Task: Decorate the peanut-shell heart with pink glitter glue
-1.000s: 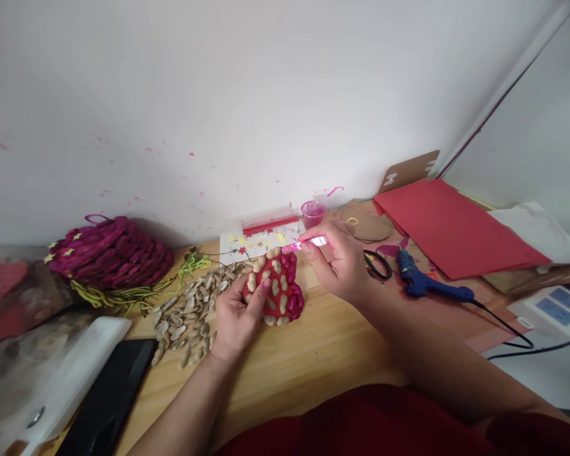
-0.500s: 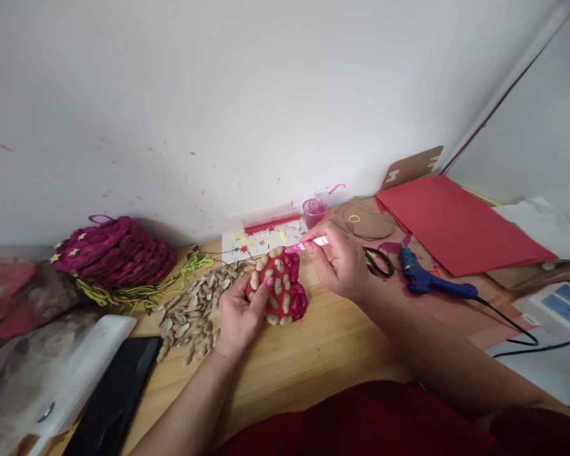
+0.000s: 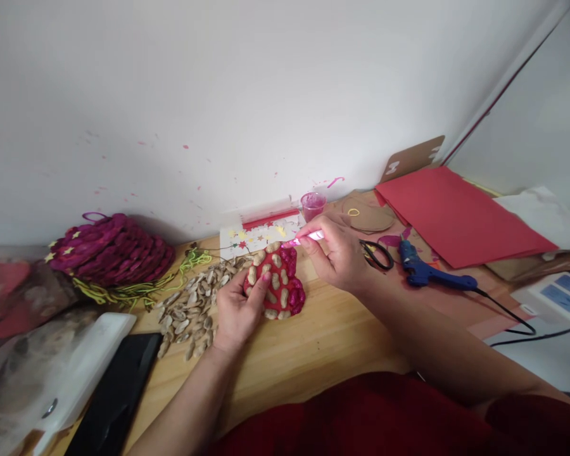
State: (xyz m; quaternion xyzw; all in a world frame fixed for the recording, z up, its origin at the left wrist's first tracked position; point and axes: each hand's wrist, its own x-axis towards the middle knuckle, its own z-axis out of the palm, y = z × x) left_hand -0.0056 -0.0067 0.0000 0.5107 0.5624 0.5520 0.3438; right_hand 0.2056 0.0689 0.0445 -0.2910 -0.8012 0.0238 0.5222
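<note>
My left hand (image 3: 241,309) grips the left edge of a red craft piece (image 3: 276,295), thumb on top. Pale peanut shells stick to its face, and those along its right edge are painted glossy magenta. My right hand (image 3: 338,253) is closed round a white-handled paintbrush (image 3: 315,235). The magenta-stained end of the brush meets the upper right of the piece, by the unpainted shells at the top edge. Behind my right hand stands a clear cup with magenta paint (image 3: 312,204).
Loose peanut shells (image 3: 190,313) lie left of my left hand, before a stack of magenta shell pieces (image 3: 118,250) with yellow-green yarn. Scissors (image 3: 380,254), a blue glue gun (image 3: 427,273) and red sheets (image 3: 465,218) are at right. A black flat object (image 3: 116,392) lies front left.
The view has shifted slightly. The brush tip has moved a little left along the top edge of the red piece. Both hands keep their holds.
</note>
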